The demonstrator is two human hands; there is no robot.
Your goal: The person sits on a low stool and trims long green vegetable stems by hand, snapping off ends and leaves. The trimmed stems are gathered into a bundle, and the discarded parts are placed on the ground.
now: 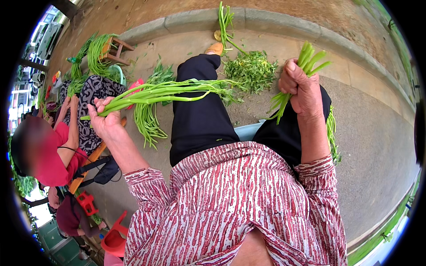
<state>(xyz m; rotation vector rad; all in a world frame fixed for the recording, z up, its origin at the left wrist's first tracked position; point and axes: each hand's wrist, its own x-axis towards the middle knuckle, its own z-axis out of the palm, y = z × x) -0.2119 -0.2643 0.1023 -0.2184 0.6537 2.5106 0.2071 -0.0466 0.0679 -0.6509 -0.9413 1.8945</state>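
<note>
My left hand (108,121) grips the lower ends of a bundle of long green stems (159,92), which reaches rightward over my left thigh. A shorter bunch of green stems (308,57) is in my right fist (301,83), sticking out above and below it over my right knee. A heap of torn green leaves (251,70) lies on the pavement between my feet and my right hand. Beyond my left foot, more stems (225,23) lie across the kerb. Another bundle of long stems (146,121) rests on the ground left of my left leg.
At the left, a person in a red top (55,159) sits on a wooden bench (78,181), hands on green stems. A small wooden stool (116,50) bears more stems. Red plastic chairs (114,237) stand at the lower left. A stone kerb (283,23) curves across the top.
</note>
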